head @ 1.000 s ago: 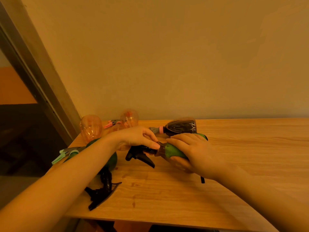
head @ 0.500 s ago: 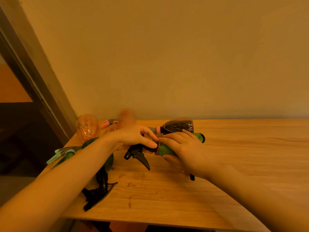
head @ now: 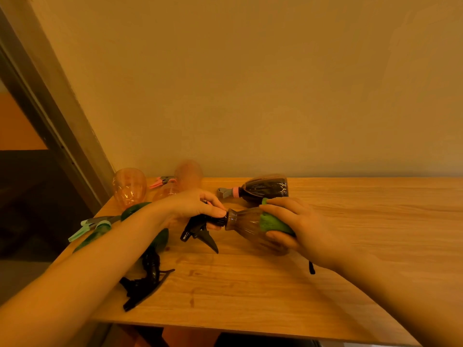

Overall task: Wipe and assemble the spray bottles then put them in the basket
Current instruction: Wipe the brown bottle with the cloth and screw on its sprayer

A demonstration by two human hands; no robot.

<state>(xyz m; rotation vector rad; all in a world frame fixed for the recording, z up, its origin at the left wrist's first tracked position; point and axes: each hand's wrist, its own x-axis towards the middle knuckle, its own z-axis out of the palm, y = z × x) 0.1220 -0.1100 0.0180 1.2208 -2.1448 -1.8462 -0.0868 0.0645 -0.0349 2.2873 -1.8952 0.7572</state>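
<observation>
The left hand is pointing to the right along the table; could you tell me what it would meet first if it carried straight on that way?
The left hand grips the black trigger head, its fingertips at the collar. Going straight on, it would meet the brown bottle held by the right hand, then probably the green cloth.

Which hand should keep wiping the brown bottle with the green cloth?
The right hand, probably. It already holds the green cloth against the brown bottle. The left hand is busy, its fingers pinching the black spray head at the bottle's neck to steady it.
</observation>
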